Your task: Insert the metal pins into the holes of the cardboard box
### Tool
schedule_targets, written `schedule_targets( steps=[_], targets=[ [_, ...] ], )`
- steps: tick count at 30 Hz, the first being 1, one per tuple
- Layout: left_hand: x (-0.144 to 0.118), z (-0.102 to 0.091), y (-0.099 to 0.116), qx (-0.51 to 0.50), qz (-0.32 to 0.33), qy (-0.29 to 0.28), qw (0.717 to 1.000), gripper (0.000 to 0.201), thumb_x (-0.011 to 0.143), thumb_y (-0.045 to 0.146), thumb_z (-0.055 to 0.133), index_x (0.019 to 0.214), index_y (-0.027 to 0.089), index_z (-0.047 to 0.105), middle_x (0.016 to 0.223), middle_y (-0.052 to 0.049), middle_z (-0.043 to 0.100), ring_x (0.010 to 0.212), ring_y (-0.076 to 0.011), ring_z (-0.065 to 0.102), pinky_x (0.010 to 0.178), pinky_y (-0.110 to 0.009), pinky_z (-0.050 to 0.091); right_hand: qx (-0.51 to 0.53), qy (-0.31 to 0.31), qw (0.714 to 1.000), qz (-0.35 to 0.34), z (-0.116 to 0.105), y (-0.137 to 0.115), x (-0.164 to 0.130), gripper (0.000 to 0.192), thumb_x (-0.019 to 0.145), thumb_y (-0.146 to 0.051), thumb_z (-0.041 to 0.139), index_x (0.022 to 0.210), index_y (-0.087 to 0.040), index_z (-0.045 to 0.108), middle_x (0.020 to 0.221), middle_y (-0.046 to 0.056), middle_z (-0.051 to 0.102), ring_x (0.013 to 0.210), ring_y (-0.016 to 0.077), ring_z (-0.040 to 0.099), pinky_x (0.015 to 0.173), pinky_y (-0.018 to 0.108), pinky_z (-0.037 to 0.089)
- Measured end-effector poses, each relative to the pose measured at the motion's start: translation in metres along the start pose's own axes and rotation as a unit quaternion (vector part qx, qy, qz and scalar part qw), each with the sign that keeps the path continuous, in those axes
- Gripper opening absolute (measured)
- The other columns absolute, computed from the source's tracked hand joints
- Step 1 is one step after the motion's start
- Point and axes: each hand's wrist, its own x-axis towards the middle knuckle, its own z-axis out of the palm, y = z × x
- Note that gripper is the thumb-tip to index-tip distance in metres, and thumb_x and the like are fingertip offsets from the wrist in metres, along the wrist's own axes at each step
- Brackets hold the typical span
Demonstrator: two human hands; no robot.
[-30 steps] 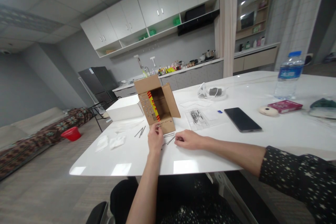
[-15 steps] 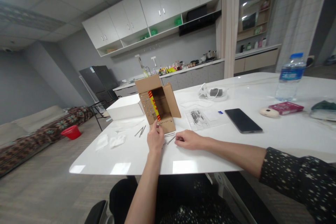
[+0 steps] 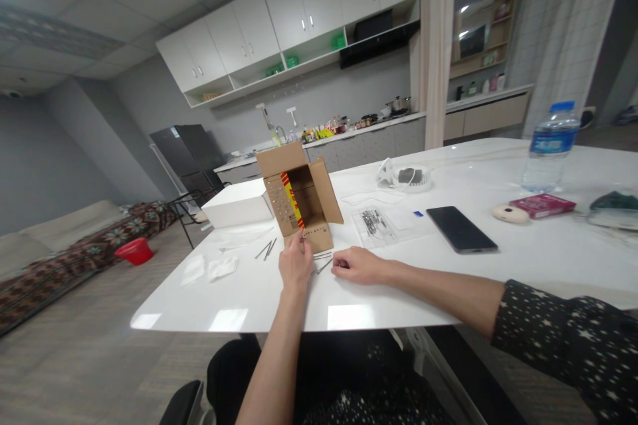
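Note:
An open cardboard box stands on the table with its opening toward me, a yellow-and-red strip along its left edge. Small shiny spots dot its left side panel, and a row of small dark dots runs along the lower front flap. My left hand is closed at that flap, its fingertips against or just before the cardboard; what they pinch is too small to make out. Resting on the table to the right, my right hand is curled, its grip hidden. Thin metal screws or nails lie between the hands.
More thin metal pieces lie left of the box, near white tissues. A white box stands behind. To the right are a clear bag of metal pieces, a phone, a mouse and a water bottle.
My left hand has shifted slightly at the front flap, its fingers changing their bend a little. My right hand and the box have stayed in place.

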Motion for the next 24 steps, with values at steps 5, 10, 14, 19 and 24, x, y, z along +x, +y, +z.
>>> schedule_targets(
  steps=[5, 10, 14, 19, 24],
  targets=[
    [0.0001, 0.0004, 0.0000, 0.017, -0.002, -0.013, 1.000, 0.034, 0.088, 0.024, 0.048, 0.119, 0.023, 0.063, 0.109, -0.008, 0.069, 0.086, -0.0194, 0.065, 0.079, -0.031, 0.047, -0.003, 0.001, 1.000, 0.004, 0.0002, 0.0001, 0.0002, 0.016, 0.083, -0.028, 0.056, 0.080, -0.017, 0.067, 0.070, 0.001, 0.065, 0.061, 0.0125, 0.052, 0.057, 0.023, 0.031],
    [-0.0003, 0.0009, 0.0001, 0.019, 0.004, -0.007, 1.000, 0.037, 0.087, 0.023, 0.049, 0.122, 0.023, 0.060, 0.105, -0.007, 0.071, 0.088, -0.0198, 0.066, 0.079, -0.031, 0.046, -0.002, 0.002, 1.000, 0.001, 0.0004, -0.0005, -0.0001, 0.017, 0.084, -0.028, 0.056, 0.081, -0.017, 0.068, 0.070, 0.001, 0.065, 0.061, 0.0123, 0.051, 0.057, 0.023, 0.031],
    [-0.0004, 0.0002, 0.0007, 0.019, 0.002, -0.003, 1.000, 0.037, 0.088, 0.023, 0.048, 0.123, 0.024, 0.060, 0.111, -0.007, 0.070, 0.091, -0.0205, 0.066, 0.080, -0.032, 0.045, -0.001, 0.001, 1.000, 0.000, 0.0012, 0.0006, 0.0002, 0.016, 0.084, -0.028, 0.056, 0.081, -0.017, 0.068, 0.071, 0.001, 0.065, 0.062, 0.0124, 0.052, 0.057, 0.023, 0.031],
    [-0.0004, -0.0006, 0.0016, 0.017, -0.003, -0.013, 1.000, 0.032, 0.087, 0.023, 0.048, 0.116, 0.023, 0.062, 0.109, -0.006, 0.070, 0.091, -0.0205, 0.066, 0.081, -0.032, 0.045, -0.004, 0.001, 1.000, 0.003, 0.0017, 0.0023, 0.0006, 0.016, 0.084, -0.028, 0.056, 0.082, -0.017, 0.068, 0.072, 0.001, 0.066, 0.063, 0.0127, 0.053, 0.057, 0.023, 0.031],
    [-0.0001, 0.0001, 0.0004, 0.016, 0.004, 0.000, 1.000, 0.033, 0.087, 0.022, 0.049, 0.117, 0.023, 0.060, 0.109, -0.008, 0.070, 0.095, -0.0213, 0.065, 0.082, -0.032, 0.045, -0.002, 0.001, 1.000, 0.003, 0.0005, 0.0014, 0.0005, 0.016, 0.084, -0.029, 0.056, 0.082, -0.018, 0.068, 0.072, 0.001, 0.066, 0.062, 0.0127, 0.053, 0.057, 0.023, 0.031]
  ],
)
